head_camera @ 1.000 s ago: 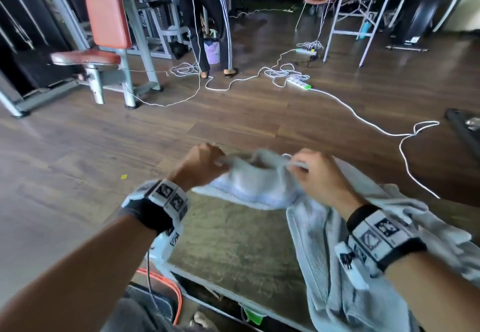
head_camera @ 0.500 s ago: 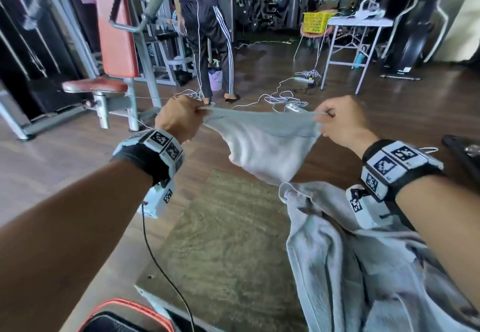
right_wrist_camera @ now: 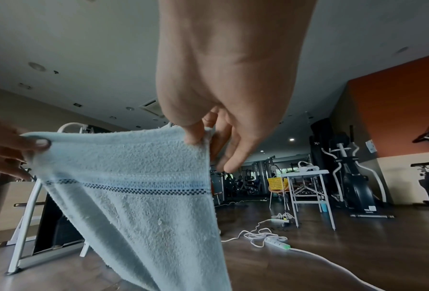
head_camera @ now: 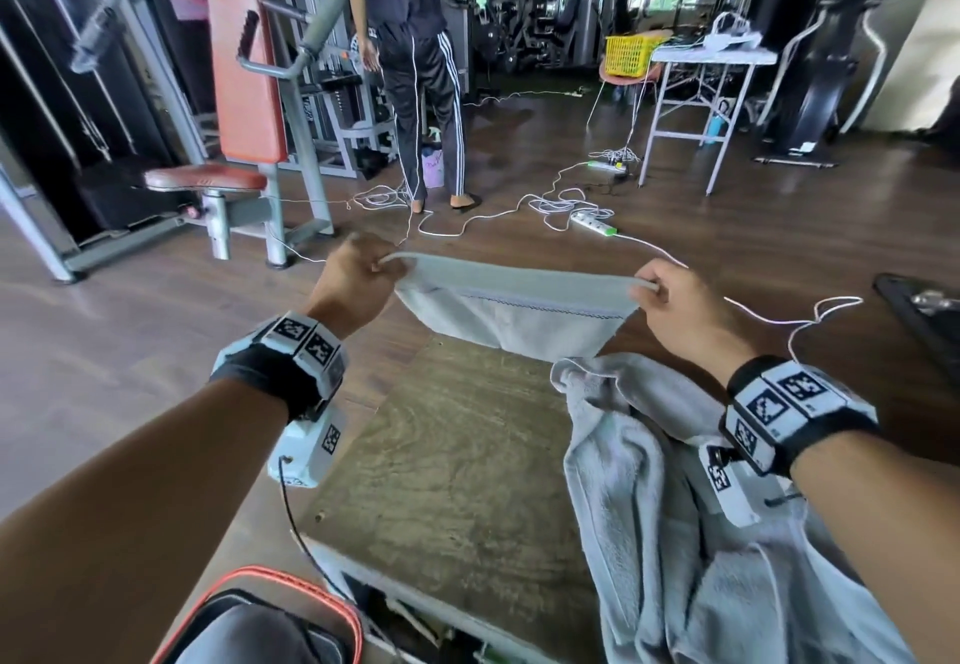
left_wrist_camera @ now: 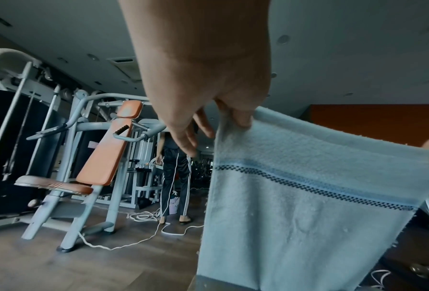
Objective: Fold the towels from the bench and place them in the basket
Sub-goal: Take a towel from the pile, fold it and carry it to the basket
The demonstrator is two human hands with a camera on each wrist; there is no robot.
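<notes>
A pale blue towel (head_camera: 514,307) with a dark checked stripe (left_wrist_camera: 308,187) is stretched taut in the air above the far end of the bench (head_camera: 457,466). My left hand (head_camera: 358,276) pinches its left top corner and my right hand (head_camera: 670,297) pinches the right top corner (right_wrist_camera: 198,135). The towel's lower part hangs toward the bench. More grey towels (head_camera: 675,507) lie heaped on the bench's right side under my right forearm. A yellow basket (head_camera: 631,54) stands far back on a chair.
A person in striped trousers (head_camera: 426,92) stands ahead. An orange-padded gym machine (head_camera: 244,92) is at the left. White cables and a power strip (head_camera: 595,223) lie on the wooden floor. A folding table (head_camera: 711,60) stands at the back right. An orange-rimmed bag (head_camera: 270,622) sits near my knees.
My hands have lifted the towel off the bench and drawn apart, stretching its top edge flat. It was bunched between them a second ago.
</notes>
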